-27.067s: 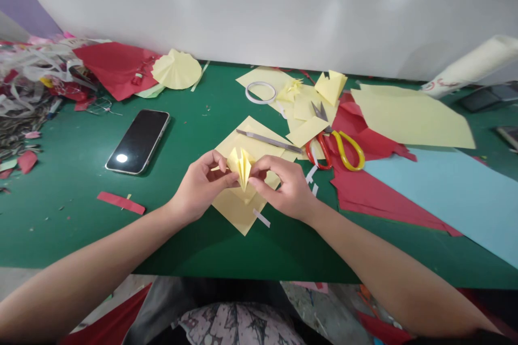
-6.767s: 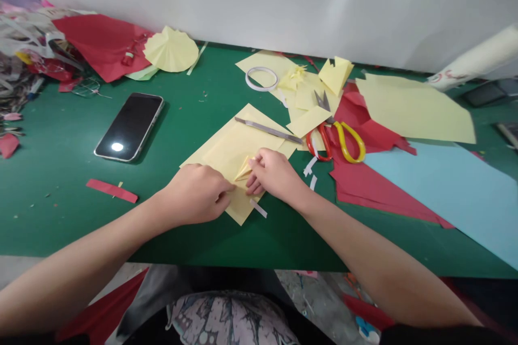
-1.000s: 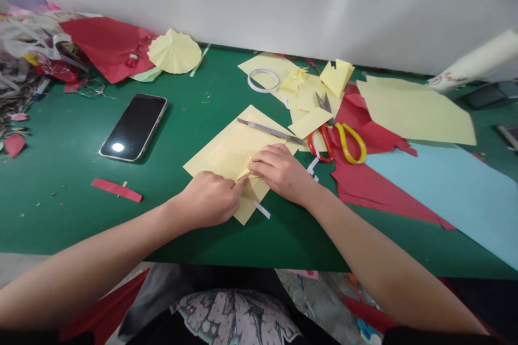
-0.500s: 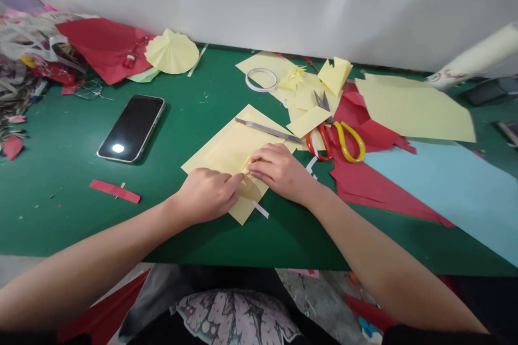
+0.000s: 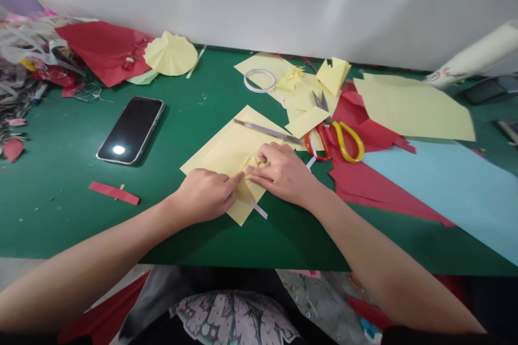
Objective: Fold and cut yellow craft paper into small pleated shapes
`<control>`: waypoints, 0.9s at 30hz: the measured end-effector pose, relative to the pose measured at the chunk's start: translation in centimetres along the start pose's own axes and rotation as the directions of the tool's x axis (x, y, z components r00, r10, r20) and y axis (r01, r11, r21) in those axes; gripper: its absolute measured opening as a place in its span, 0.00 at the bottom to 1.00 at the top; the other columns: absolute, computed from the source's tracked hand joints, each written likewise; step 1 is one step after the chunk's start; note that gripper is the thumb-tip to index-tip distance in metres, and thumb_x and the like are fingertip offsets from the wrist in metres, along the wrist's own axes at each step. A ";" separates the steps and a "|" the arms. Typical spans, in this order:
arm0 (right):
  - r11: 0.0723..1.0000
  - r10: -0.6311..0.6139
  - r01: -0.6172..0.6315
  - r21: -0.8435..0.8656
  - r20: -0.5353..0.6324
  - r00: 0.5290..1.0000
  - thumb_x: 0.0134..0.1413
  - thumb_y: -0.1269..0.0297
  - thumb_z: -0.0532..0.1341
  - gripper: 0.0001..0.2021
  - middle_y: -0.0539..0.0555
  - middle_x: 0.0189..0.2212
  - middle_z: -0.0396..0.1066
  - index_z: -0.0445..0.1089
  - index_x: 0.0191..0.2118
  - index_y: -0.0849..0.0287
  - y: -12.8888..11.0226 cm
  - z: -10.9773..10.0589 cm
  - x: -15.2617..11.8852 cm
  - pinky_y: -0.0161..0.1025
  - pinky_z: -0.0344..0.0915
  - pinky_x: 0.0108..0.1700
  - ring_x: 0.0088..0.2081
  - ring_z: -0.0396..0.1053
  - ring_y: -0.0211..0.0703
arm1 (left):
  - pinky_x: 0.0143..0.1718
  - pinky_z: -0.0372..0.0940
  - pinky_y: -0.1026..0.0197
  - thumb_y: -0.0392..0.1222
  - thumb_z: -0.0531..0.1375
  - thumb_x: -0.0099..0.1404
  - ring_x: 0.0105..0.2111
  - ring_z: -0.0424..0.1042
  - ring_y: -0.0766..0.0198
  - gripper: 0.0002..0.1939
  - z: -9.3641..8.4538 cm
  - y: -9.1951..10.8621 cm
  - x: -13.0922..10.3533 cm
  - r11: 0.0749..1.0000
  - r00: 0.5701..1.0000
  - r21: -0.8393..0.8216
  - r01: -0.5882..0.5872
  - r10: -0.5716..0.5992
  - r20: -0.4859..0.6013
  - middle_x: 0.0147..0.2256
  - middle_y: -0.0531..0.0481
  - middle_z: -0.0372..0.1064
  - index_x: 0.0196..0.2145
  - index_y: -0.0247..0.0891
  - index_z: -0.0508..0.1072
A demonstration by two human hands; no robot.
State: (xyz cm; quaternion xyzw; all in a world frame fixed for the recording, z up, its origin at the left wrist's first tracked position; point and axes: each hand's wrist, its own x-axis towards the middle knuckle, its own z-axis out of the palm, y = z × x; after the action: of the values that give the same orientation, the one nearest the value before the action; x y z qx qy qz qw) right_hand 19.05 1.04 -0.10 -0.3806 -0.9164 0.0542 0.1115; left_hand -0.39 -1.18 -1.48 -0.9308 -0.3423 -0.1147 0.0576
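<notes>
A small folded piece of yellow paper point(image 5: 252, 162) lies between my fingertips, over a larger yellow sheet point(image 5: 214, 153) on the green table. My left hand point(image 5: 208, 192) is closed, its thumb and index finger pressed on the left end of the folded piece. From the right, my right hand point(image 5: 281, 173) pinches the same piece with its fingers bent. The fingers partly cover its shape. A slim metal craft knife point(image 5: 267, 130) rests on the sheet just beyond my hands. Near the sheet's front corner lies a narrow white strip point(image 5: 259, 210).
Scissors point(image 5: 348, 143) with red and yellow handles lie right of my right hand, among red paper point(image 5: 376, 186) and yellow scraps. A tape roll point(image 5: 259, 81) sits behind. Blue paper point(image 5: 445, 180) is at the right. A phone point(image 5: 131, 129) and a red strip point(image 5: 114, 193) lie left.
My right hand's fingers have lifted and curled slightly, showing more of the small folded yellow paper. My left hand stays nearly in place.
</notes>
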 end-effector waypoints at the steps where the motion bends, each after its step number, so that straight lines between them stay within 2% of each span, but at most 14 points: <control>1: 0.999 0.037 -0.038 -0.034 -0.017 0.999 0.55 0.59 0.49 0.15 0.53 0.29 0.59 0.71 0.32 0.58 -0.1 0.0 0.0 0.37 0.47 0.34 0.32 0.55 0.39 | 0.12 0.48 0.66 0.37 0.49 0.57 0.14 0.64 0.66 0.15 0.0 0.0 0.0 1.000 1.000 0.005 -0.002 0.002 -0.014 0.15 0.54 0.65 0.40 0.36 0.70; 5: 0.979 0.169 -0.175 -0.108 -0.060 0.984 0.56 0.61 0.48 0.19 0.53 0.25 0.58 0.71 0.23 0.60 -0.3 0.0 0.1 0.37 0.46 0.32 0.30 0.55 0.38 | 0.12 0.46 0.65 0.38 0.49 0.58 0.12 0.62 0.66 0.13 0.0 -0.1 0.1 0.999 0.998 0.021 -0.026 0.027 -0.065 0.13 0.55 0.64 0.34 0.35 0.72; 8: 0.972 0.203 -0.209 -0.112 -0.058 0.977 0.55 0.60 0.48 0.19 0.52 0.24 0.58 0.71 0.22 0.59 -0.2 0.0 0.1 0.38 0.47 0.32 0.30 0.55 0.38 | 0.12 0.46 0.65 0.39 0.48 0.59 0.12 0.62 0.67 0.13 -0.2 -0.1 0.1 0.999 0.997 0.016 -0.041 0.042 -0.070 0.13 0.55 0.63 0.31 0.36 0.73; 10: 0.974 0.200 -0.203 -0.095 -0.047 0.979 0.55 0.59 0.49 0.17 0.52 0.25 0.59 0.72 0.25 0.59 0.0 0.1 0.0 0.38 0.48 0.33 0.31 0.57 0.38 | 0.12 0.47 0.65 0.39 0.48 0.59 0.12 0.62 0.67 0.14 -0.3 -0.1 0.1 0.999 0.996 0.013 -0.048 0.049 -0.078 0.12 0.55 0.63 0.28 0.36 0.73; 13: 0.984 0.170 -0.172 -0.045 -0.032 0.985 0.51 0.56 0.53 0.14 0.53 0.28 0.61 0.70 0.35 0.59 0.4 0.2 -0.1 0.39 0.51 0.37 0.34 0.59 0.41 | 0.12 0.48 0.64 0.38 0.48 0.58 0.12 0.61 0.66 0.14 -0.4 -0.1 0.0 0.998 0.993 0.011 -0.059 0.059 -0.106 0.12 0.55 0.62 0.24 0.36 0.72; 17: 0.989 0.145 -0.142 0.042 -0.052 0.988 0.48 0.53 0.56 0.21 0.56 0.36 0.63 0.63 0.45 0.62 0.7 0.3 -0.2 0.42 0.52 0.44 0.42 0.59 0.45 | 0.12 0.50 0.64 0.38 0.49 0.58 0.12 0.62 0.66 0.14 -0.3 0.0 0.0 0.999 0.984 0.001 -0.036 0.035 -0.174 0.12 0.55 0.62 0.20 0.36 0.71; 19: 0.989 0.133 -0.129 0.066 -0.072 0.988 0.48 0.53 0.56 0.22 0.57 0.38 0.62 0.62 0.46 0.61 0.7 0.2 -0.2 0.42 0.52 0.44 0.43 0.58 0.45 | 0.13 0.51 0.64 0.37 0.50 0.58 0.13 0.63 0.67 0.13 -0.3 -0.1 0.1 1.000 0.980 -0.002 -0.010 0.010 -0.201 0.13 0.55 0.62 0.21 0.36 0.71; 22: 0.994 0.095 -0.090 0.066 -0.078 0.992 0.50 0.57 0.55 0.14 0.55 0.35 0.62 0.65 0.41 0.59 0.6 0.2 -0.2 0.42 0.53 0.43 0.41 0.60 0.43 | 0.13 0.52 0.65 0.37 0.50 0.58 0.14 0.63 0.68 0.12 -0.3 -0.2 0.2 1.000 0.977 -0.007 0.011 -0.012 -0.211 0.14 0.55 0.63 0.26 0.35 0.72; 27: 0.997 0.057 -0.053 0.057 -0.070 0.996 0.51 0.61 0.55 0.09 0.53 0.34 0.64 0.68 0.35 0.58 0.7 0.3 -0.2 0.43 0.54 0.42 0.38 0.61 0.42 | 0.13 0.51 0.65 0.39 0.49 0.60 0.14 0.64 0.67 0.12 0.0 -0.2 0.2 1.000 0.986 -0.002 0.012 -0.012 -0.165 0.15 0.55 0.65 0.30 0.36 0.71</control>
State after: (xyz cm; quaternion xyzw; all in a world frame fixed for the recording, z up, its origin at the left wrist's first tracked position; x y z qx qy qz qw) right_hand 19.56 1.38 -0.56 -0.4042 -0.8992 0.0688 0.1529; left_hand -0.39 -0.90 -1.43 -0.9161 -0.3419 -0.1918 0.0846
